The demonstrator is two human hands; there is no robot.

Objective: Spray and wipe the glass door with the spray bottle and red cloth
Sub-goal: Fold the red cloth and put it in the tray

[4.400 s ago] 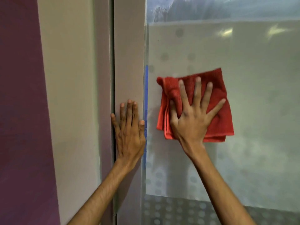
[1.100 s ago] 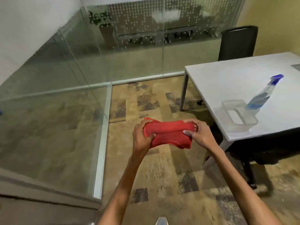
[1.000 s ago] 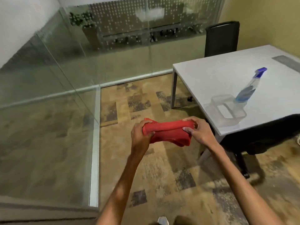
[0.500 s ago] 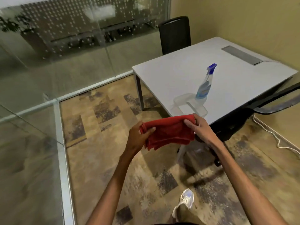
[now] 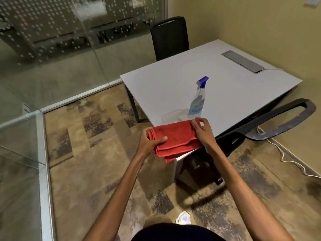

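Cloth (image 5: 175, 138), red and folded in several layers, hangs in the air between both hands just above the middle of the view, overlapping the near corner of the table (image 5: 234, 87). The left hand (image 5: 149, 141) grips the cloth's left end, thumb on top and fingers curled underneath. The right hand (image 5: 203, 133) pinches its upper right corner between thumb and fingertips, the other fingers loosely bent.

The bottle (image 5: 197, 100) stands upright on the table at 1 o'clock from the cloth, near it but apart, with a blue trigger head and a clear body. A clear tub (image 5: 171, 116) sits just beside the bottle at its 8 o'clock, partly hidden by the cloth.

From the cloth, a glass wall (image 5: 52, 66) runs at 10 o'clock, a black chair (image 5: 169, 37) stands behind the table at 12 o'clock, a dark armrest (image 5: 278, 119) juts out at 3 o'clock, and a white cable (image 5: 284, 159) lies on the floor at 4 o'clock.
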